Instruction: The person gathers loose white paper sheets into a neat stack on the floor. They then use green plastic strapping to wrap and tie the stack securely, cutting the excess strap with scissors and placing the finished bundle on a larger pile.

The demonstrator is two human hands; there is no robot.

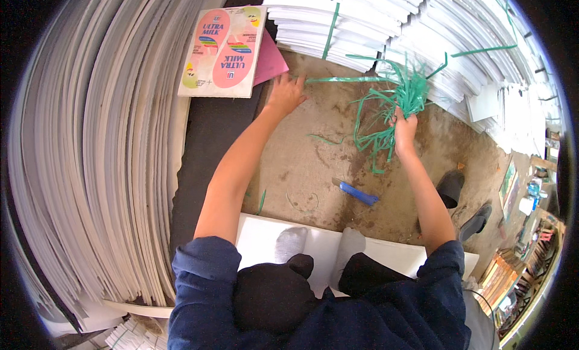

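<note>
My right hand [404, 130] is closed around a tangled bunch of green plastic strapping strips [411, 92], whose loose ends hang and spread in all directions. One long strip [350, 80] runs straight from the bunch toward my left hand [286, 97]. That hand is reached forward with its fingers apart, close to the strip's end; whether they touch is hard to see. Just beyond its fingertips lies a pink sheet [271, 59], partly under a flat printed carton board [218, 78] in white and pink.
A blue-handled cutter [358, 193] lies on the concrete floor [313, 163] before my feet. Tall paper stacks [108, 145] rise at left, with white bundled stacks [332, 21] along the back. Dark slippers [475, 222] sit at right. White board [386, 253] lies under my feet.
</note>
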